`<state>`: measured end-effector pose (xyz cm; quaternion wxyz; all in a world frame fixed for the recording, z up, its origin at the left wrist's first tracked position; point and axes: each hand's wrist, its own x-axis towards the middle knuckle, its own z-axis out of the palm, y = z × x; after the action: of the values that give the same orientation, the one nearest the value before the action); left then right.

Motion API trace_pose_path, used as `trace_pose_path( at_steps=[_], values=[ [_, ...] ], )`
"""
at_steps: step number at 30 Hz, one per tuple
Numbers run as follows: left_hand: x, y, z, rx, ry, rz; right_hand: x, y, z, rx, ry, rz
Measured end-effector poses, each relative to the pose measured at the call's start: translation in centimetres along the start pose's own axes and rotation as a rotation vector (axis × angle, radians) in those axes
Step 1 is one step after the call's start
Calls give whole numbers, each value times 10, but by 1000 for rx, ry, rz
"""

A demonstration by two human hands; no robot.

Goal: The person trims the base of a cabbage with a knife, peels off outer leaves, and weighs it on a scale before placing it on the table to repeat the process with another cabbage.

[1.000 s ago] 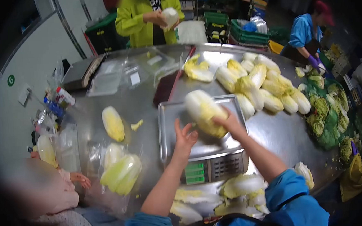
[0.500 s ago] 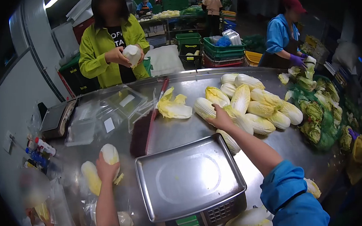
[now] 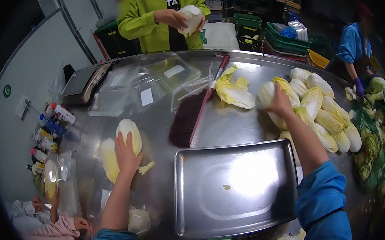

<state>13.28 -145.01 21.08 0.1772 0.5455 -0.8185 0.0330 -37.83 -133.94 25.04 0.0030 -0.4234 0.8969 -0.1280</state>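
My left hand (image 3: pixel 128 155) is wrapped over a pale napa cabbage (image 3: pixel 129 126) lying on the steel table, left of the scale. Beside it lies another napa cabbage (image 3: pixel 110 161), partly hidden by my fingers. My right hand (image 3: pixel 281 103) reaches across to the pile and grips a white napa cabbage (image 3: pixel 267 93) at its left end; the thumb side is partly blurred. Between my arms is the scale's steel tray (image 3: pixel 206 195), bare except for a small leaf scrap (image 3: pixel 226 187).
A red-handled brush (image 3: pixel 188 118) and loose cabbage leaves (image 3: pixel 235 90) lie behind the tray. Plastic bags (image 3: pixel 119 89) and a second scale (image 3: pixel 83 83) are at back left. A person in green (image 3: pixel 163 19) holds a cabbage (image 3: pixel 191 19) opposite. Other people's hands (image 3: pixel 81 224) are at lower left.
The view has turned left and down, so the table appears shifted right. Both my hands stay on their cabbages, with the left fingers now more spread over the top of its one.
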Motion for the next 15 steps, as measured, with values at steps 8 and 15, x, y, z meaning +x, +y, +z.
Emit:
trace_pose_path(
  at_steps=[8,15],
  values=[
    [55,16,30,-278,150,-216,-124,-98,-147,707,-258,-499],
    [9,26,-7,-402,173,-117,-228,-93,-116,201,-525,-780]
  ],
)
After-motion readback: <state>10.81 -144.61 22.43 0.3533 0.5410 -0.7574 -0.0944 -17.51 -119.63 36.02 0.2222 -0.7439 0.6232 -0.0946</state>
